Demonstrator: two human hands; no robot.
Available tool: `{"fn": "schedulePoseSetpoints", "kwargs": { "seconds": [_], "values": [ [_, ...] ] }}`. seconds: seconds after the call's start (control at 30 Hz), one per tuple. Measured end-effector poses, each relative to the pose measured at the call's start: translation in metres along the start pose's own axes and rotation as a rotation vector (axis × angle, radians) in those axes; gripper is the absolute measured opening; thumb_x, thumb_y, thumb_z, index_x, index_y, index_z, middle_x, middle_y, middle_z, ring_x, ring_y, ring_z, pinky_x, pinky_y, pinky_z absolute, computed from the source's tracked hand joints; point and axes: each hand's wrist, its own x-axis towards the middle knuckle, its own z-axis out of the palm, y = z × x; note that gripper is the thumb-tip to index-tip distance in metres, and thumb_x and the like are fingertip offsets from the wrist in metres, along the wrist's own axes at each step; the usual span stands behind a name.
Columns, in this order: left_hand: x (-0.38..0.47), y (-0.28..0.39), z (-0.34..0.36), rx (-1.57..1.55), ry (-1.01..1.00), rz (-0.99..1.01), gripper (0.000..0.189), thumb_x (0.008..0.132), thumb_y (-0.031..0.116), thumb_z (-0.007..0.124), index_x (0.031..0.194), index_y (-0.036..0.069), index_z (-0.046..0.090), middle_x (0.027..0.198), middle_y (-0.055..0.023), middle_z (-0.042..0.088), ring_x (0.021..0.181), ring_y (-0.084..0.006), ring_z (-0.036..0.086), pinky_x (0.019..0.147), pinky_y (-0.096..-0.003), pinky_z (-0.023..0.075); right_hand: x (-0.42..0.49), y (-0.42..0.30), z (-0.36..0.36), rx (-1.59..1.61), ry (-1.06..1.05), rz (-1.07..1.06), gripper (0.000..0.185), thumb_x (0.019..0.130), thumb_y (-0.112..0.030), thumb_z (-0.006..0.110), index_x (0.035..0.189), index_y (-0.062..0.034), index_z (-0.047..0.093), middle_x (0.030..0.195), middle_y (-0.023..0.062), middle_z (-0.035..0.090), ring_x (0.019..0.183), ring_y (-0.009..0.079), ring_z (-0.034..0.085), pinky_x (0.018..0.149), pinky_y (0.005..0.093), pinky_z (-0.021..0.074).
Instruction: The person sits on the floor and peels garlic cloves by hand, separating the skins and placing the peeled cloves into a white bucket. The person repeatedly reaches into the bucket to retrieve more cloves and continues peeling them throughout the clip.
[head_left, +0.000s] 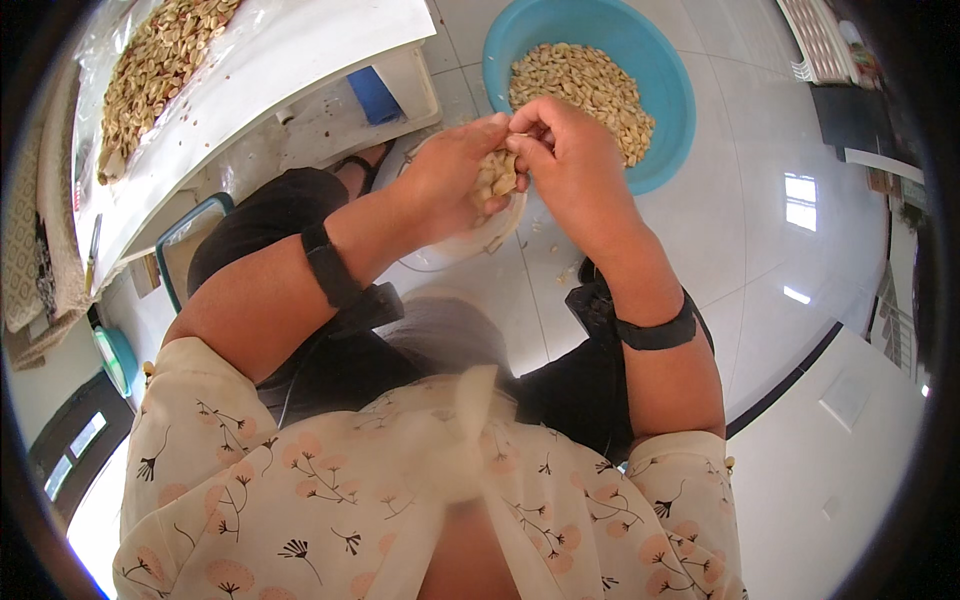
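My left hand (457, 169) cups several pale, flat seeds or beans (496, 178) in its palm. Close against it, my right hand (574, 161) pinches with thumb and forefinger at the left thumb tip; whatever lies between those fingertips is too small to tell. Under both hands stands a whitish round container (499, 232), mostly hidden by my left hand and forearm. Just beyond my right hand, a blue plastic basin (679, 97) on the floor holds a heap of similar pale pieces (581, 82).
A white table (300, 52) at the upper left bears a pile of browner pieces (161, 75) on clear plastic. Below its top is a white bin (420, 90) with a blue object. Small scraps (562, 274) lie on the tiled floor by my foot.
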Motion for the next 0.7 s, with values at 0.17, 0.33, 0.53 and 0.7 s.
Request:
{"fn": "schedulePoseSetpoints", "kwargs": {
  "seconds": [0.17, 0.33, 0.53, 0.7],
  "values": [
    [0.001, 0.0, 0.003, -0.05, 0.081, 0.018, 0.023, 0.104, 0.03, 0.043, 0.1, 0.008, 0.051, 0.082, -0.0043, 0.056, 0.07, -0.0145, 0.055, 0.05, -0.0255, 0.04, 0.004, 0.0, 0.001, 0.018, 0.017, 0.015, 0.008, 0.084, -0.007, 0.065, 0.089, -0.0026, 0.059, 0.081, 0.0123, 0.065, 0.073, 0.0285, 0.065, 0.066, 0.0377, 0.0506],
    [0.001, 0.004, 0.005, -0.042, 0.169, 0.046, 0.024, 0.102, 0.033, 0.049, 0.098, 0.009, 0.05, 0.08, -0.0028, 0.055, 0.069, -0.0135, 0.055, 0.048, -0.0239, 0.0386, 0.004, -0.002, 0.001, 0.044, 0.131, -0.112, 0.007, 0.085, -0.005, 0.064, 0.089, -0.0022, 0.059, 0.076, 0.011, 0.065, 0.067, 0.0215, 0.065, 0.062, 0.0344, 0.0502],
    [0.001, 0.003, 0.005, -0.094, 0.143, 0.037, 0.024, 0.1, 0.033, 0.053, 0.096, 0.009, 0.05, 0.079, -0.0018, 0.055, 0.068, -0.0115, 0.054, 0.046, -0.0224, 0.0373, 0.004, -0.007, 0.006, 0.181, 0.02, 0.006, 0.01, 0.087, -0.008, 0.064, 0.092, -0.0018, 0.058, 0.073, 0.0101, 0.064, 0.06, 0.0176, 0.064, 0.059, 0.032, 0.0497],
    [0.002, 0.002, 0.002, -0.101, 0.111, 0.017, 0.029, 0.102, 0.035, 0.046, 0.094, 0.008, 0.051, 0.079, -0.0027, 0.055, 0.068, -0.0141, 0.055, 0.046, -0.0235, 0.0369, 0.007, 0.003, -0.008, 0.03, 0.107, -0.003, 0.015, 0.088, -0.013, 0.065, 0.095, -0.0023, 0.059, 0.073, 0.0076, 0.065, 0.06, 0.0156, 0.063, 0.057, 0.0316, 0.0479]
  ]
}}
